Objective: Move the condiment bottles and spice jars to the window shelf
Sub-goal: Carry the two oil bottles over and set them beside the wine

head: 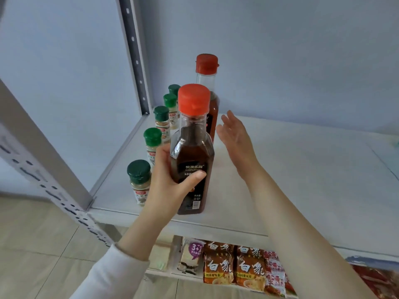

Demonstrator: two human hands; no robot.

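Note:
My left hand [170, 180] grips a dark sauce bottle [193, 147] with an orange-red cap and black label, held at the front of the white shelf board [302, 180]. Whether its base touches the board, I cannot tell. A second bottle [208, 83] with a red cap and reddish liquid stands upright behind it. My right hand [236, 141] hovers open just right of the bottles, fingers straight, touching nothing. Several green-capped spice jars stand in a row along the shelf's left edge, the nearest [139, 182] at the front corner and the farthest [173, 90] at the back.
A grey slotted upright post [133, 50] stands at the back left corner, another [43, 165] at the front left. The lower shelf holds orange instant-noodle packets [235, 264] and a purple-labelled pack [192, 255]. A tiled floor lies at the lower left.

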